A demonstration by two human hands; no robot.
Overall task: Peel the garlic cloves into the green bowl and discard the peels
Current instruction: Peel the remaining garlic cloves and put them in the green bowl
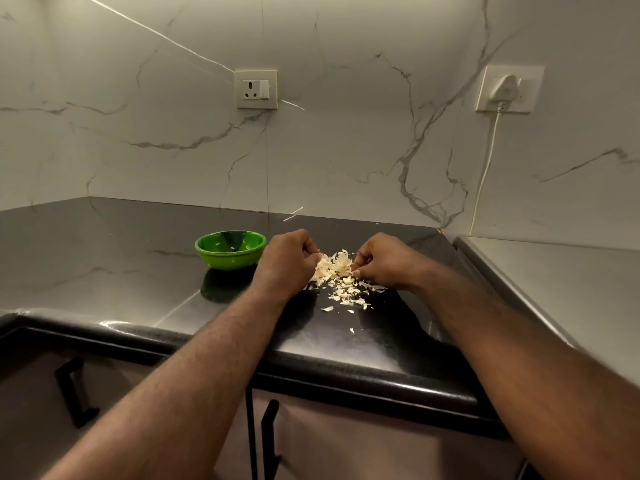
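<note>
Garlic peels (337, 271) heaped on the tabletop (104, 258), both hands' fingers curled into them, gathering for discard, I'd judge; green bowl (230, 249) beside.

Green bowl (230, 249) stands just left of the peel heap (337, 275); left of the bowl, bare surface (86, 258) runs open to the wall.

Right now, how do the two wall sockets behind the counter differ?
The left socket is empty, its pin holes showing; the right socket holds a white plug with a cord hanging down. The left socket sits behind the green bowl, the right socket above the steel surface. Both are white plates on the marble wall.
</note>
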